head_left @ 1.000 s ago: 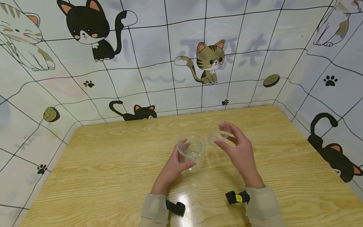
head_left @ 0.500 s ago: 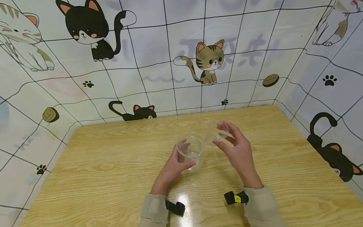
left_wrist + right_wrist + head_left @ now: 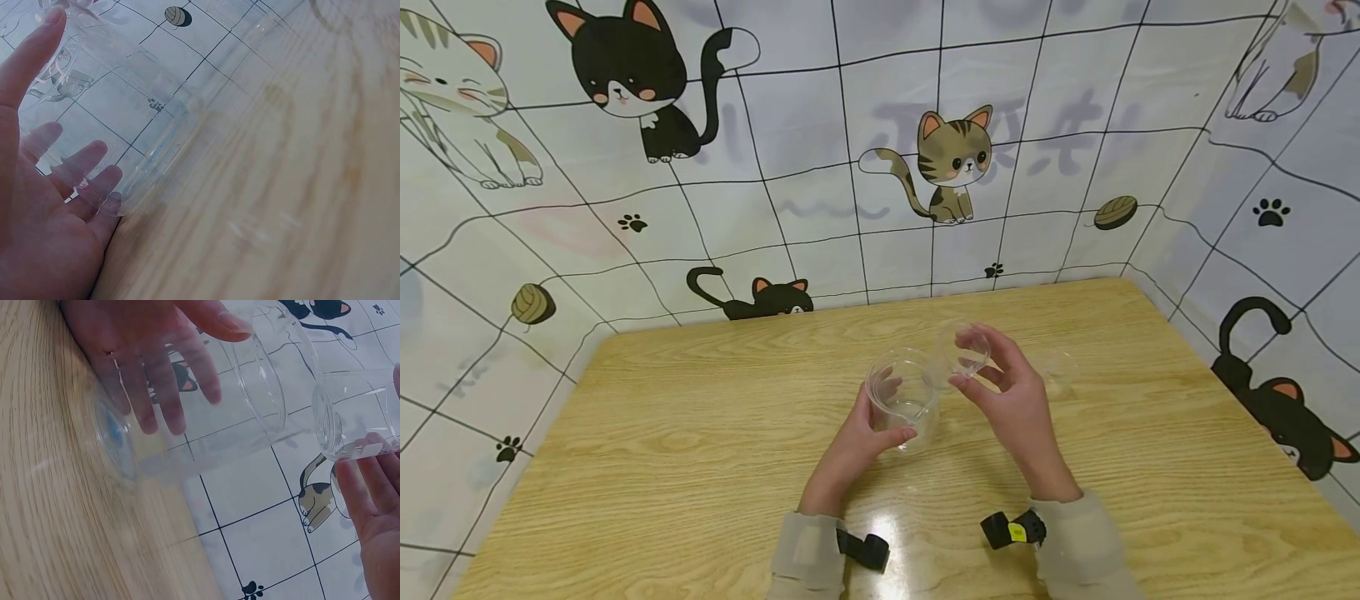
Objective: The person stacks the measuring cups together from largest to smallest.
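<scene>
A large clear plastic cup (image 3: 921, 417) stands on the wooden table, with the left hand (image 3: 853, 446) gripping its near left side. The left wrist view shows the thumb and fingers around the cup's wall (image 3: 140, 134). Beside and slightly above its rim, the right hand (image 3: 1018, 408) holds a smaller clear cup (image 3: 961, 354) between thumb and fingers. The small cup is tilted, its mouth toward the large cup. In the right wrist view the small cup (image 3: 359, 403) is close to the large cup's rim; whether they touch, I cannot tell. A clear liquid appears low inside the large cup, though reflections blur it.
A faint, clear round item (image 3: 1060, 367), possibly a lid, lies on the wooden table (image 3: 700, 433) right of the right hand. A white cloth wall (image 3: 820, 125) with cat prints closes in the back and both sides. Black straps sit at both wrists.
The right hand has moved left with the small cup, bringing it closer to the large cup's rim. The left hand and large cup have stayed in place.
</scene>
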Demonstrator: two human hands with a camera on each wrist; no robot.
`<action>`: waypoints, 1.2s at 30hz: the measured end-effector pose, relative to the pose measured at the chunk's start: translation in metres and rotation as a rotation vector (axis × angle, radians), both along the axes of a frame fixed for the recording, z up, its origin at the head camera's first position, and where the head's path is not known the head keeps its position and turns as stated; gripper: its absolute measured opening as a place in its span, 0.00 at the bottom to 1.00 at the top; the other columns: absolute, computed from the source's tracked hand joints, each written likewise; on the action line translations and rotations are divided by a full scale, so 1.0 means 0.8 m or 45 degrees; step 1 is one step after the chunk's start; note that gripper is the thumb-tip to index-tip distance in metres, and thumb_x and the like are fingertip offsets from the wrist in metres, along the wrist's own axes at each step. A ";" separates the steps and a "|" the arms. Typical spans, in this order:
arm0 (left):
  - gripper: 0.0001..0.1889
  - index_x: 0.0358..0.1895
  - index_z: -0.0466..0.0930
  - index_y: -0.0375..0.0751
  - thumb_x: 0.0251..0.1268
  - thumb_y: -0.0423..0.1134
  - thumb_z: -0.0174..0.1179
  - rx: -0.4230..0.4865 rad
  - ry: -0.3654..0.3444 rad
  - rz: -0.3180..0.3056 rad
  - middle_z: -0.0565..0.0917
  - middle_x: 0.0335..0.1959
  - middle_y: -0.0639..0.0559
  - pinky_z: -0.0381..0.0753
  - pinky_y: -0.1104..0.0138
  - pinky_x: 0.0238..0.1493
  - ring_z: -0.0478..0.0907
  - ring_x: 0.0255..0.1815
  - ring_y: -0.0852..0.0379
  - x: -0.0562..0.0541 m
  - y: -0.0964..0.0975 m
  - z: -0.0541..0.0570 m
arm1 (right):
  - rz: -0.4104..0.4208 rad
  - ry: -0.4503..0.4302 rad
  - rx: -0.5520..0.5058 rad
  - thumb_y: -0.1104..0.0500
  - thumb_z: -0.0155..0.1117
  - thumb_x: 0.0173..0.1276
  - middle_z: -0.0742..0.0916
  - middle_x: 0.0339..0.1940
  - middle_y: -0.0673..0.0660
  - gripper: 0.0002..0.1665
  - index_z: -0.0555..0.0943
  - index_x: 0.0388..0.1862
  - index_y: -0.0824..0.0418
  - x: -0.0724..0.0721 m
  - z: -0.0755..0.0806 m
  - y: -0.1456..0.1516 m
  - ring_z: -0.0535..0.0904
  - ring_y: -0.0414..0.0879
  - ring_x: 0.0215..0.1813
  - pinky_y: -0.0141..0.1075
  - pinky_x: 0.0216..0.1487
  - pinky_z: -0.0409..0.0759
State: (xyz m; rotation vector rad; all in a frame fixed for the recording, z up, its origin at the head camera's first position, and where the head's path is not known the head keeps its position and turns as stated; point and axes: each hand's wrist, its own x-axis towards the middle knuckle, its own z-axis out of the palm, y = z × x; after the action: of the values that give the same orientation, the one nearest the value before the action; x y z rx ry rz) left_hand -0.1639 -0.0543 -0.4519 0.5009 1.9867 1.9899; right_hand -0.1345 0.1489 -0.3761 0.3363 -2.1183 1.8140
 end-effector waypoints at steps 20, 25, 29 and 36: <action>0.45 0.68 0.48 0.53 0.49 0.36 0.66 -0.062 0.017 0.013 0.60 0.66 0.47 0.49 0.53 0.64 0.53 0.67 0.52 0.001 -0.003 0.002 | 0.057 0.032 -0.047 0.68 0.62 0.57 0.75 0.56 0.62 0.33 0.64 0.62 0.63 0.001 0.001 -0.013 0.69 0.51 0.58 0.35 0.53 0.71; 0.44 0.68 0.48 0.53 0.49 0.35 0.66 -0.050 0.014 0.008 0.60 0.66 0.47 0.50 0.52 0.63 0.53 0.67 0.51 0.000 -0.002 0.001 | 0.062 0.037 -0.057 0.69 0.62 0.57 0.74 0.56 0.62 0.33 0.64 0.62 0.63 0.001 0.000 -0.014 0.69 0.51 0.59 0.36 0.53 0.71; 0.44 0.68 0.48 0.52 0.49 0.34 0.65 -0.040 0.012 0.003 0.60 0.66 0.46 0.49 0.52 0.63 0.53 0.67 0.51 -0.001 -0.001 0.001 | 0.069 0.036 -0.069 0.70 0.62 0.56 0.74 0.56 0.62 0.33 0.63 0.62 0.63 0.001 -0.001 -0.014 0.69 0.51 0.59 0.42 0.54 0.70; 0.43 0.67 0.49 0.55 0.50 0.34 0.65 -0.025 -0.002 0.002 0.61 0.65 0.50 0.50 0.53 0.63 0.53 0.66 0.51 0.000 0.000 0.000 | 0.089 -0.005 -0.088 0.69 0.63 0.56 0.75 0.57 0.62 0.34 0.63 0.62 0.63 0.004 0.000 -0.020 0.70 0.51 0.58 0.37 0.54 0.70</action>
State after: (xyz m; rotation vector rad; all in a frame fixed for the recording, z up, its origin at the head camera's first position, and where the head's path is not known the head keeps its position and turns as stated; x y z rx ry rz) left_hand -0.1641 -0.0547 -0.4517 0.4925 2.0043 1.9693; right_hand -0.1315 0.1332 -0.3764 0.3942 -2.0648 1.9235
